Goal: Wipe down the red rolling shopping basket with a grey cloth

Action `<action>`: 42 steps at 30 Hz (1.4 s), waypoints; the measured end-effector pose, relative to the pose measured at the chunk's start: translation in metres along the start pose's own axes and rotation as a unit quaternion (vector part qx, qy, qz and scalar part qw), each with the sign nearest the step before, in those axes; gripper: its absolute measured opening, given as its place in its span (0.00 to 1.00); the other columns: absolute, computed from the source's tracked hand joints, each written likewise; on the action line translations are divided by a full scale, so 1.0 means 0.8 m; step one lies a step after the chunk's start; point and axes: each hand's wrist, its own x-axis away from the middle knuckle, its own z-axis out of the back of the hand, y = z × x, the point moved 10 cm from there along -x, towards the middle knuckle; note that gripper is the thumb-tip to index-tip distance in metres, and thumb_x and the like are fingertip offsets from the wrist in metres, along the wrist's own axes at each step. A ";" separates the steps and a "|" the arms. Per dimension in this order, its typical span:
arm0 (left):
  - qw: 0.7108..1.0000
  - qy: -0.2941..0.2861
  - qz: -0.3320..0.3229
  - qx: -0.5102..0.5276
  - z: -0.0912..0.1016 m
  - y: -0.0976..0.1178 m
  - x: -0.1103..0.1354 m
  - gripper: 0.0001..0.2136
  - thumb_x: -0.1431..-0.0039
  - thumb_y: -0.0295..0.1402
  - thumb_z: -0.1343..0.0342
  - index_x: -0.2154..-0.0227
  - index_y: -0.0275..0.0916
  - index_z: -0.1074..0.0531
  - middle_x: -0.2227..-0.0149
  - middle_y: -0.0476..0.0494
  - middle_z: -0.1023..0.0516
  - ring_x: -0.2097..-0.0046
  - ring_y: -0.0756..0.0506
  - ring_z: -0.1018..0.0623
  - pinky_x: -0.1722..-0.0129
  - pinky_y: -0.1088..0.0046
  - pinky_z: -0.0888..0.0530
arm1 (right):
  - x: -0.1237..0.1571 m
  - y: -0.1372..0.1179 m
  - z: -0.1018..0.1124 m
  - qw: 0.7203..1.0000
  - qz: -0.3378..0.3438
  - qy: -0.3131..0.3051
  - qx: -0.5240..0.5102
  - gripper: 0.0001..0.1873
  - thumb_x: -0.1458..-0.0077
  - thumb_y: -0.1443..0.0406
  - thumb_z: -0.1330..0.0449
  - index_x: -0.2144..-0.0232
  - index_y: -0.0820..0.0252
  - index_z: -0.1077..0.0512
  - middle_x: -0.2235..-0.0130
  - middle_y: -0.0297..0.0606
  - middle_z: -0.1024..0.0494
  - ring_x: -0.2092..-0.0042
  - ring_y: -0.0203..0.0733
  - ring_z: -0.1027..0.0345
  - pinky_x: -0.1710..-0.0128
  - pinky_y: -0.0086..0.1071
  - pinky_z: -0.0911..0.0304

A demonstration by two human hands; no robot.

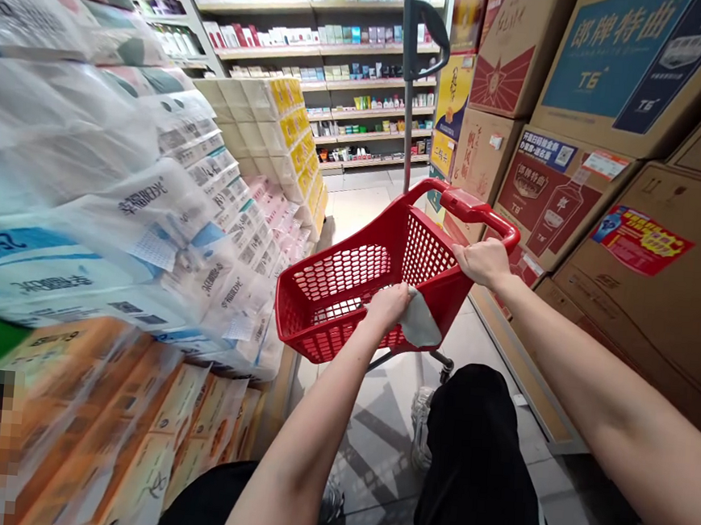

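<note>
A red plastic shopping cart [338, 266] with a perforated basket stands in front of me, its basket tilted in view. My right hand [482, 261] is closed around the near end of the cart's red handle [470, 207]. My left hand [388, 304] is closed on a pale grey cloth [422, 321], which hangs over the basket's near side. The fingers of that hand are partly hidden at the rim. Behind the handle rises a grey pole [408, 129] with a dark loop-shaped grip [428, 42].
Stacked packs of tissue paper [205, 259] line the left, with orange packs [132, 415] below. Cardboard cartons [574, 199] are piled on the right. Shelves of small boxes and bottles [341, 76] stand across the far end. Tiled floor [374, 426] runs between.
</note>
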 end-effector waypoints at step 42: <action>0.926 0.256 0.258 0.096 0.023 -0.226 0.213 0.22 0.38 0.30 0.64 0.41 0.37 0.43 0.37 0.39 0.44 0.34 0.43 0.52 0.37 0.55 0.51 | 0.009 -0.084 0.031 0.999 0.020 0.009 -0.025 0.39 0.37 0.51 0.69 0.67 0.65 0.21 0.66 0.49 0.21 0.64 0.47 0.28 0.62 0.36 0.47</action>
